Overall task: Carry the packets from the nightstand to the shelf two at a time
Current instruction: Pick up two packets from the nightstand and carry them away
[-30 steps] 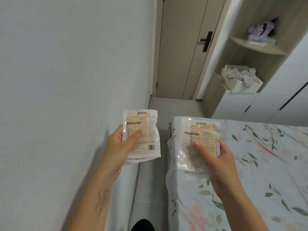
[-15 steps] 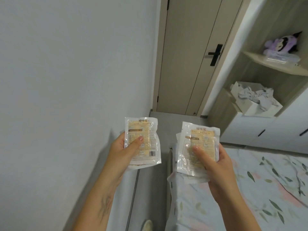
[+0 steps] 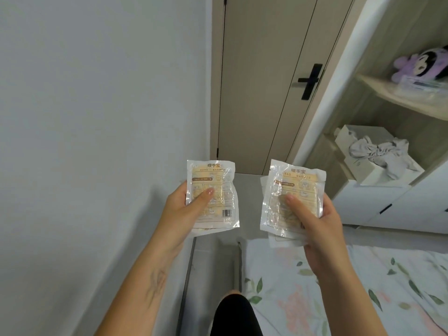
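Carrying stage, head view: the left hand [image 3: 180, 209] grips a hand-warmer packet [image 3: 212, 194] with the thumb pressed flat on its printed face and the fingers curled behind. The right hand [image 3: 322, 229] holds a second packet [image 3: 292, 197] the same way. A paler edge showing beneath each packet suggests another packet stacked behind, though this cannot be confirmed.

Both packets are held in the air at mid-frame, well apart from each other, above the narrow floor gap between the left wall [image 3: 97, 117] and the floral bed [image 3: 363, 287]. The shelf unit [image 3: 397, 95] stands far right, beside the closed door [image 3: 266, 81]. A purple plush toy [image 3: 421, 63] sits on its upper board, and a box of crumpled cloth [image 3: 378, 154] rests lower down.

Risk: the wrappers look glossy and are held only by thumb pressure, so a hidden rear packet could slide out downward during walking. The passage is tight, so a foot may catch the bed corner. The upper board is partly occupied, so a hasty placement could nudge the toy.

Orientation: each packet's long axis runs near to far, title end pointing away toward the door. The left packet leans slightly left and the right one slightly right, printed faces turned up to the camera.
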